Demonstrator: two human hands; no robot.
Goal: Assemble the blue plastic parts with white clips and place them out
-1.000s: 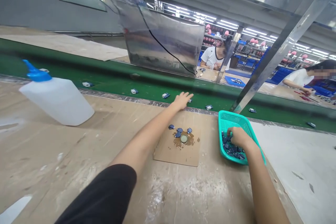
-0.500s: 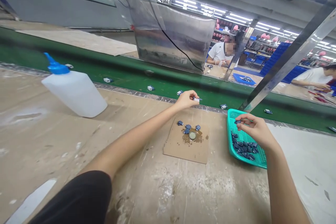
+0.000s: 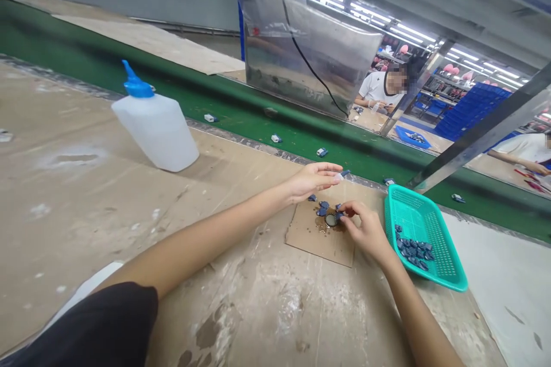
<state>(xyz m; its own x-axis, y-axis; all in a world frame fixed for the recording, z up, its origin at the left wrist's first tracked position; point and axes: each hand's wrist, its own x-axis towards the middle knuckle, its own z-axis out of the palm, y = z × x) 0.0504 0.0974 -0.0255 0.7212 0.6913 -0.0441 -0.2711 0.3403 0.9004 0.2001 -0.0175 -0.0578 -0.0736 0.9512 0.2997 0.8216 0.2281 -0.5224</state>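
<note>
Left hand [image 3: 312,179] and right hand [image 3: 365,229] work over a cardboard square [image 3: 316,241] on the counter [image 3: 69,195].
Left fingers pinch a small white-and-blue piece [image 3: 341,175]; right fingers pinch a dark blue piece [image 3: 340,215] beside a round cap [image 3: 330,220]. A teal basket [image 3: 424,235] sits just right.

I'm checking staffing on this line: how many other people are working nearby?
2 in view, both beyond the green conveyor belt: one in a white T-shirt right of the steel panel, and one in a white shirt at the right edge. Others may be hidden.
</note>
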